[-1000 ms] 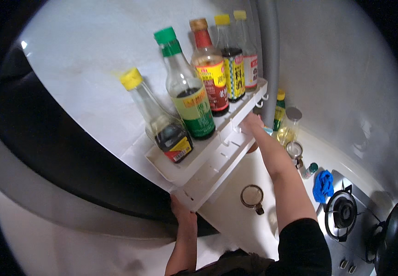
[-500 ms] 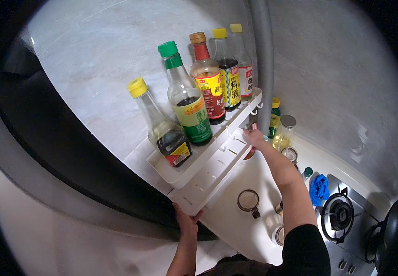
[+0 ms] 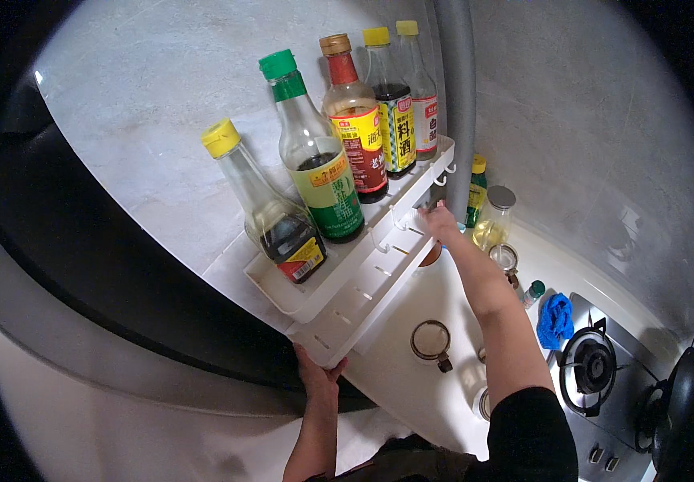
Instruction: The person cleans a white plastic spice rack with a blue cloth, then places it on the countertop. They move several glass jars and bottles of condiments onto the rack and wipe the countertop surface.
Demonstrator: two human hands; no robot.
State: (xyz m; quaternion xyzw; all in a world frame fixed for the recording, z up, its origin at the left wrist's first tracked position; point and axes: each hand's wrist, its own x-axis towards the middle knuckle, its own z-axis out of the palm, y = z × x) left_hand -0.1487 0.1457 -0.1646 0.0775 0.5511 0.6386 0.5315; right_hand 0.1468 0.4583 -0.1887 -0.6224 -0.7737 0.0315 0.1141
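Observation:
My left hand (image 3: pixel 319 375) is closed around the near end of a long white slotted shelf tray (image 3: pixel 363 287), thumb on its outer side. At the far end of that tray my right hand (image 3: pixel 441 222) grips the edge, its fingers partly hidden. The tray sits just below a white wall rack (image 3: pixel 323 287) with hooks along its front. On the rack stand several sauce bottles: a yellow-capped bottle (image 3: pixel 286 233), a green-capped bottle (image 3: pixel 327 185), a brown-capped bottle (image 3: pixel 363 145) and, farther back, two more yellow-capped bottles (image 3: pixel 396 120).
Below lies a white countertop (image 3: pixel 395 386) with a round clasp lid (image 3: pixel 430 340) and glass jars (image 3: pixel 494 221). A blue cloth (image 3: pixel 555 321) lies beside the gas stove (image 3: pixel 590 368) at right. A grey pipe (image 3: pixel 459 112) rises in the corner; a black curved panel (image 3: pixel 122 265) runs along the left.
The view has shifted a little, so the rack and bottles appear slightly higher and farther left. Both hands keep their hold on the lower tray.

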